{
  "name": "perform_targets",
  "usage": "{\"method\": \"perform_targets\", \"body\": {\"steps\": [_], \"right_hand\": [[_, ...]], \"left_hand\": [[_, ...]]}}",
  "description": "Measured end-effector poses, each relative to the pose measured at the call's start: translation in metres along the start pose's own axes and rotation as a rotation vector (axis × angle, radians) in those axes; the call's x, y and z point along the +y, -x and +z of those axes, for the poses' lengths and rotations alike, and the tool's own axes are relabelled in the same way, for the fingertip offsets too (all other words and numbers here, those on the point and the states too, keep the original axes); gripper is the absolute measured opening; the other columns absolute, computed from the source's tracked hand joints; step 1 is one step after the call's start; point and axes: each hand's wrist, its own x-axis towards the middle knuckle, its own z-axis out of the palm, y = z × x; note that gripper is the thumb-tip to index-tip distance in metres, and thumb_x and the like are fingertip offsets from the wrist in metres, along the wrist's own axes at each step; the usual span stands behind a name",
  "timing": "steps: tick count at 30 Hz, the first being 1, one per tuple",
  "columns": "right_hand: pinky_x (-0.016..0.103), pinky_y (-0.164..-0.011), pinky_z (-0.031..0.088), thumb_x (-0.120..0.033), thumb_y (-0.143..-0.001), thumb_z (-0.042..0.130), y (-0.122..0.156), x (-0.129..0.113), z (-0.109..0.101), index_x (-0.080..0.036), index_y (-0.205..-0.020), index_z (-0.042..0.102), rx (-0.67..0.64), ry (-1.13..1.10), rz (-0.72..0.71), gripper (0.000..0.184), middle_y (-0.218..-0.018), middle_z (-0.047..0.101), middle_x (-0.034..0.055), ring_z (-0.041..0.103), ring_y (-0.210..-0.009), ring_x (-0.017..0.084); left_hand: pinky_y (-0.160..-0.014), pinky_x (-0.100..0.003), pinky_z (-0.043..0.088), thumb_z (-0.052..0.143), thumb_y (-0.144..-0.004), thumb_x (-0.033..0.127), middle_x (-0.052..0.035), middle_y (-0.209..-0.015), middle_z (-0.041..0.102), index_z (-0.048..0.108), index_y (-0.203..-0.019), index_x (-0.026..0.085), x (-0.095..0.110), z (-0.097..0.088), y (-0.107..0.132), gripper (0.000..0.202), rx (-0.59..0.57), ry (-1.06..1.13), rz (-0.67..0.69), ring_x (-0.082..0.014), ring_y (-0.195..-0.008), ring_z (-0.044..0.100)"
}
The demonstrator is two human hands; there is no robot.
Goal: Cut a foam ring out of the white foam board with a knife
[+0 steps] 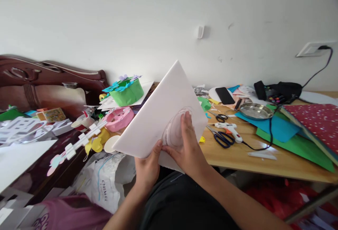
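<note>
A large white foam board [155, 117] is held up tilted in front of me, one corner pointing upward. Smudgy grey rounded lines [173, 129] mark its lower face. My left hand [148, 166] grips the lower edge, its thumb on the front and its fingers hidden behind. My right hand [190, 145] lies against the marked area with fingers stretched upward along the face and its thumb reaching toward the left thumb. Between my wrists, a lower strip of white board shows.
On the wooden table [227, 158] to the right are blue-handled scissors [224, 138], a glue gun [232, 129], a steel dish [256, 110], a phone [224, 95] and coloured sheets. Leftward stand a green paper basket [128, 94], a pink paper ring [120, 119] and a white bag [105, 180].
</note>
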Motion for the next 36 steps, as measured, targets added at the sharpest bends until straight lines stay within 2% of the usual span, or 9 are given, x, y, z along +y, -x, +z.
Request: {"method": "perform_targets", "body": {"steps": [6, 13, 19, 24, 30, 36], "right_hand": [[0.068, -0.115, 0.033, -0.057, -0.091, 0.065, -0.006, 0.001, -0.007, -0.028, -0.163, -0.007, -0.027, -0.006, -0.016, 0.106, -0.170, 0.004, 0.0187, 0.009, -0.156, 0.039], [0.066, -0.116, 0.033, -0.056, -0.090, 0.066, -0.004, 0.004, -0.011, -0.029, -0.164, -0.005, -0.043, -0.043, -0.007, 0.106, -0.170, 0.006, 0.0184, 0.012, -0.155, 0.039], [0.068, -0.114, 0.034, -0.053, -0.088, 0.071, -0.002, 0.006, -0.011, -0.030, -0.164, -0.003, -0.054, -0.061, 0.024, 0.108, -0.170, 0.010, 0.0199, 0.014, -0.155, 0.039], [0.069, -0.115, 0.033, -0.050, -0.087, 0.072, -0.001, 0.003, -0.013, -0.029, -0.164, -0.004, -0.059, -0.050, 0.032, 0.110, -0.170, 0.007, 0.0190, 0.012, -0.156, 0.039], [0.069, -0.116, 0.030, -0.046, -0.096, 0.062, -0.001, 0.002, -0.016, -0.030, -0.164, -0.003, -0.045, -0.032, 0.016, 0.095, -0.171, 0.004, 0.0163, 0.008, -0.156, 0.037], [0.070, -0.116, 0.028, -0.050, -0.098, 0.056, 0.000, 0.008, -0.014, -0.030, -0.164, -0.002, -0.113, -0.038, 0.013, 0.090, -0.171, 0.004, 0.0163, 0.006, -0.157, 0.036]], "left_hand": [[-0.111, -0.043, 0.048, 0.089, -0.071, 0.040, -0.0103, -0.117, 0.076, 0.071, -0.121, 0.018, 0.002, -0.001, -0.003, 0.058, -0.009, -0.026, -0.011, -0.0307, -0.120, 0.067], [-0.111, -0.043, 0.048, 0.090, -0.070, 0.037, -0.0095, -0.119, 0.076, 0.070, -0.125, 0.020, 0.000, 0.000, -0.001, 0.061, -0.026, 0.044, -0.081, -0.0310, -0.125, 0.064], [-0.106, -0.043, 0.053, 0.090, -0.068, 0.038, -0.0094, -0.114, 0.078, 0.073, -0.119, 0.019, 0.000, 0.000, -0.002, 0.057, -0.098, 0.102, -0.149, -0.0308, -0.114, 0.070], [-0.107, -0.044, 0.051, 0.090, -0.069, 0.037, -0.0086, -0.116, 0.077, 0.072, -0.123, 0.022, -0.001, -0.004, -0.002, 0.058, -0.144, 0.119, -0.161, -0.0306, -0.117, 0.069], [-0.116, -0.046, 0.043, 0.087, -0.073, 0.041, -0.0071, -0.119, 0.076, 0.077, -0.113, 0.022, -0.004, -0.012, 0.001, 0.045, -0.100, -0.058, -0.119, -0.0308, -0.122, 0.065], [-0.114, -0.045, 0.046, 0.086, -0.075, 0.040, -0.0066, -0.121, 0.075, 0.073, -0.119, 0.023, -0.005, -0.002, 0.010, 0.048, -0.086, 0.074, -0.160, -0.0305, -0.127, 0.063]]}}
